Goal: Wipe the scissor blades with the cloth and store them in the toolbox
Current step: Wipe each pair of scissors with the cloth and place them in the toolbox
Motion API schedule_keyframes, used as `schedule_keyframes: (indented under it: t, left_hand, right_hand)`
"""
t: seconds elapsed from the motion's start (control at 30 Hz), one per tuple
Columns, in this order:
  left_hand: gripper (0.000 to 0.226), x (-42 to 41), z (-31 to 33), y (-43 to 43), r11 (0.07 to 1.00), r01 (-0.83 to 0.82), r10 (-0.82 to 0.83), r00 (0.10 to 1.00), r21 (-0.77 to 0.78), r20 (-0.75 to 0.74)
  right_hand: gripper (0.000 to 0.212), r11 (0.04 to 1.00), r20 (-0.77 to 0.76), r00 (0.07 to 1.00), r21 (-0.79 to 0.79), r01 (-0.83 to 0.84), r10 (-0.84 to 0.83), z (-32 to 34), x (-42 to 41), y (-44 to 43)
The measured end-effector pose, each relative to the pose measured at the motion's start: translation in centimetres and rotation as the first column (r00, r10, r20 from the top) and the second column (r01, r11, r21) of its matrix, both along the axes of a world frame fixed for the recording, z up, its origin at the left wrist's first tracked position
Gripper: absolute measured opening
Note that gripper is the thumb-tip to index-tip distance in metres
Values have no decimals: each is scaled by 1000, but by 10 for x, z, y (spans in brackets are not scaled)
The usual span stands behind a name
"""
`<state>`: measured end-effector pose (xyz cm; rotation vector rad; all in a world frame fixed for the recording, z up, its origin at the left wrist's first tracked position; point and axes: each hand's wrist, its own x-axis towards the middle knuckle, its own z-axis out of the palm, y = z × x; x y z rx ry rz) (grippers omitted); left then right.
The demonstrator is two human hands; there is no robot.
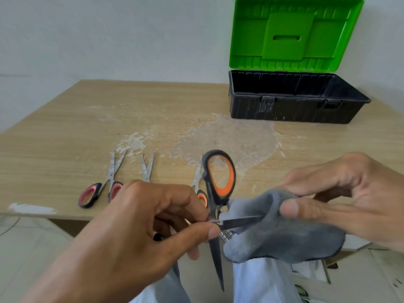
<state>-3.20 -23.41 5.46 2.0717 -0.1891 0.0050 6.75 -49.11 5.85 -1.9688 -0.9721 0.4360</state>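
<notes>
Stiff, sharp scissors (pixel 229 184) (probably light, steel likely slippery): left grip (pixel 142 215) pinches the pivot; right grip (pixel 341 193), at 3 o'clock, pinches soft cloth (pixel 284 237) round one blade. Safest held by the handles.

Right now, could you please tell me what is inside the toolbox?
Inside the toolbox only its ribbed black back wall shows. The front wall covers the floor, so anything lying there is hidden.

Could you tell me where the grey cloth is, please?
Head view, lower right: the right hand pinches the grey cloth around a blade of the orange-and-black scissors in the left hand.
</notes>
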Motion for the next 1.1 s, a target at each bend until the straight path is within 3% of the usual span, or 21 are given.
schedule_keyframes:
  t: [0.17, 0.33, 0.47, 0.67, 0.77, 0.93, 1.1]
  left_hand:
    - [14, 6, 4, -8, 999, 31, -31, 1000, 29, -5]
    - [13, 7, 5, -5, 998, 36, -38, 998, -48, -46]
    - [14, 7, 3, -1, 986, 6, -32, 988, -165, -152]
    - [17, 12, 2, 8, 959, -9, -83, 946, -283, -312]
    - [16, 14, 2, 9, 959, 0, -99, 937, -282, -336]
    - [17, 15, 3, 10, 963, 15, -110, 933, -269, -343]
    - [18, 14, 4, 16, 973, 27, -106, 935, -229, -340]
  right_hand:
    - [23, 995, -82, 992, -37, -94, 91, 3, -7, 23]
    - [19, 997, -45, 999, -82, 3, -7, 2, -17, 33]
    - [27, 990, -2, 999, -136, 42, -43, 1, -15, 31]
    - [33, 993, -168, 986, -117, 3, -23, 3, -6, 19]
    - [22, 996, -181, 983, -90, 15, -31, 2, -6, 20]
    - [32, 994, -133, 991, -109, -5, -10, 1, -6, 30]
    - [21, 995, -233, 972, -87, -57, 35, 5, -1, 30]
